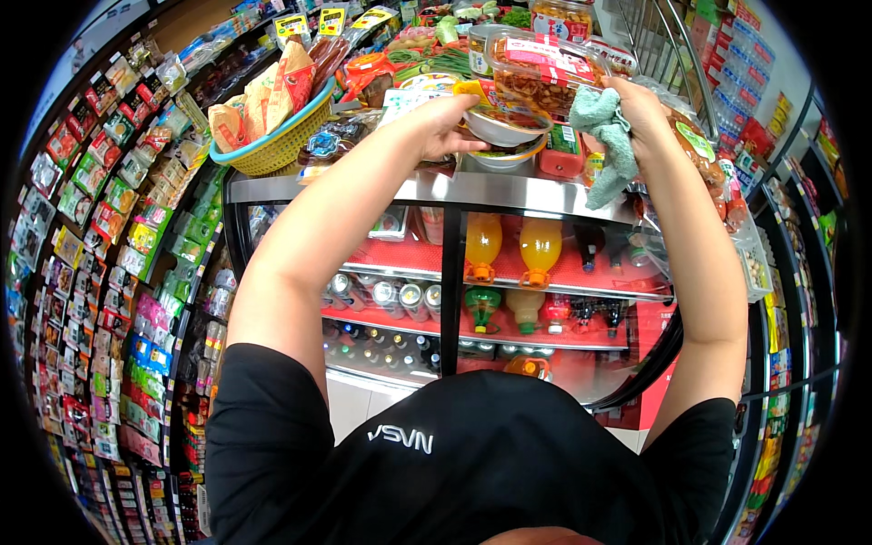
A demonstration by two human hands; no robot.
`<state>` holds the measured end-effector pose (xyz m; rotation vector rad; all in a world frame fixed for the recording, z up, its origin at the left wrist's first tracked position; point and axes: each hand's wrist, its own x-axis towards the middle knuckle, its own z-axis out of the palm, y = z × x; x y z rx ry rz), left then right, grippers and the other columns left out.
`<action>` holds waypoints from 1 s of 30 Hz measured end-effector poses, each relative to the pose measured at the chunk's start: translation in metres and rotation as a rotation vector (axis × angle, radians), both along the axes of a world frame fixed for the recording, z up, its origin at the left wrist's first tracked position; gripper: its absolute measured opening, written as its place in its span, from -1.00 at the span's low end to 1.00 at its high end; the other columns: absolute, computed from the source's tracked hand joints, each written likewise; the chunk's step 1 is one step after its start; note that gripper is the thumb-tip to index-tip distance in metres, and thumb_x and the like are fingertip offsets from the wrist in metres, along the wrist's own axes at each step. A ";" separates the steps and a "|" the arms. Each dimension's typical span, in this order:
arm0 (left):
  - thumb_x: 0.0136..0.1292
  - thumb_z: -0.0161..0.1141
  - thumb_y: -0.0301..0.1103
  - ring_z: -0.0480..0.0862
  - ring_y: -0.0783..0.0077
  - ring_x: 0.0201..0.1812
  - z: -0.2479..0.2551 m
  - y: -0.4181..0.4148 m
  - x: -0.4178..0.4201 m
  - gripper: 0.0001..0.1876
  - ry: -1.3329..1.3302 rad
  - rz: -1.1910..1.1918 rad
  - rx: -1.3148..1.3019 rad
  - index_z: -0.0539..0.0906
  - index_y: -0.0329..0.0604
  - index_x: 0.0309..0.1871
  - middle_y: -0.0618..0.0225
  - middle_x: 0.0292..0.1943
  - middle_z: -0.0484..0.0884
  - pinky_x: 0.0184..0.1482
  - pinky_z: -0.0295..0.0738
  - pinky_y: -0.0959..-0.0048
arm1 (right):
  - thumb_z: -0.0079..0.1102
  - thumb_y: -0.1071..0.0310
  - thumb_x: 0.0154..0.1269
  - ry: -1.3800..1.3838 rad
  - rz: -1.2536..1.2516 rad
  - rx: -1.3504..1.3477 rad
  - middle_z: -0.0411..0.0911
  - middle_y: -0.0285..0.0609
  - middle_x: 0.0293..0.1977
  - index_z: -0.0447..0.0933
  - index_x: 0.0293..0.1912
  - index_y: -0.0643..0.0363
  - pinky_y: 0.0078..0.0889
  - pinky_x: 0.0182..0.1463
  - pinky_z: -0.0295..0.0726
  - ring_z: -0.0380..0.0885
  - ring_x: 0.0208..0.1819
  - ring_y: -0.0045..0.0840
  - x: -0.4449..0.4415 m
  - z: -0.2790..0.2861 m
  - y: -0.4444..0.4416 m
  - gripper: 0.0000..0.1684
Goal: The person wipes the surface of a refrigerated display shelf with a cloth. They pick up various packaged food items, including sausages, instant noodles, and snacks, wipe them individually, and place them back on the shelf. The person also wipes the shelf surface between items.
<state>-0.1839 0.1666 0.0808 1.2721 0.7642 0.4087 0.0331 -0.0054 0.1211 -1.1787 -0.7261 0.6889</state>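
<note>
My left hand point(453, 126) grips the left rim of a round food bowl point(507, 126) with a clear lid, fingers spread along its side. Below it sits a second bowl with an orange rim point(507, 158). In my right hand point(637, 116) is a green cloth point(603, 143) that hangs down; its fingertips reach the right end of a clear plastic tub of reddish-brown food point(545, 71), tilted above the bowls. Whether that hand bears the tub's weight, I cannot tell. A red package point(561, 150) stands right of the bowls.
A yellow-and-blue basket point(286, 146) of paper packs stands at the left on the steel counter edge point(422, 185). Beneath is a glass-fronted drinks cooler point(449, 286). Packaged goods on shelves point(109, 225) flank the left; a metal rail point(691, 68) and a white basket point(755, 262) are at the right.
</note>
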 end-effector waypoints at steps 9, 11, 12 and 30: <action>0.41 0.12 -0.43 0.77 0.25 -0.24 -0.005 0.007 -0.008 -0.68 0.058 0.134 0.132 0.47 -0.44 0.14 0.04 -0.12 0.67 -0.29 0.79 0.52 | 0.15 0.34 0.37 0.078 0.021 0.041 0.59 -0.23 -0.47 0.57 -0.26 0.27 -0.44 -0.53 0.55 0.58 -0.55 -0.55 -0.024 -0.001 0.011 -0.82; 0.40 0.11 -0.46 0.77 0.19 -0.21 -0.005 0.007 -0.010 -0.67 0.048 0.139 0.143 0.46 -0.50 0.14 -0.02 -0.10 0.66 -0.27 0.80 0.51 | 0.14 0.35 0.37 0.072 0.042 0.022 0.61 -0.18 -0.42 0.57 -0.23 0.31 -0.41 -0.44 0.59 0.60 -0.49 -0.51 -0.023 -0.003 0.016 -0.81; 0.40 0.10 -0.47 0.77 0.17 -0.20 -0.005 0.006 -0.011 -0.67 0.043 0.141 0.147 0.45 -0.53 0.13 -0.04 -0.09 0.66 -0.27 0.80 0.50 | 0.13 0.35 0.38 0.062 0.056 0.007 0.62 -0.14 -0.37 0.57 -0.20 0.35 -0.38 -0.36 0.62 0.63 -0.42 -0.47 -0.018 -0.006 0.020 -0.79; 0.44 0.02 -0.45 0.67 0.30 0.04 -0.025 -0.046 -0.066 -0.55 -0.305 0.176 0.309 0.33 -0.54 0.31 -0.02 0.22 0.47 -0.09 0.67 0.45 | 0.18 0.36 0.35 0.074 0.065 -0.082 0.63 -0.18 -0.36 0.56 -0.19 0.34 -0.37 -0.35 0.63 0.63 -0.41 -0.49 -0.027 -0.027 0.061 -0.80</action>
